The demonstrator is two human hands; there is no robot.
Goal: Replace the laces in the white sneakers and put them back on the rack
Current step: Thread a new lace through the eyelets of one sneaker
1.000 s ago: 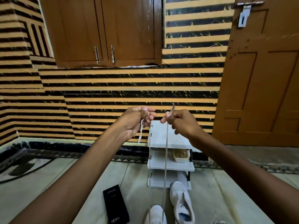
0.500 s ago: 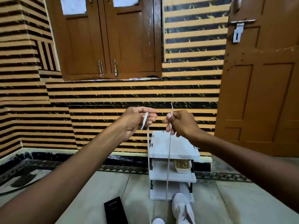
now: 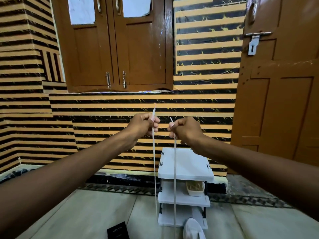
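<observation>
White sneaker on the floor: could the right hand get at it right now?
Probably not at once: the right hand pinches a lace held high above the rack. Nothing blocks the way down to the sneaker.

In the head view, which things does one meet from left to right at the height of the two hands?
left hand, pinching the left lace strand → right hand, pinching the right lace strand → brown door
</observation>
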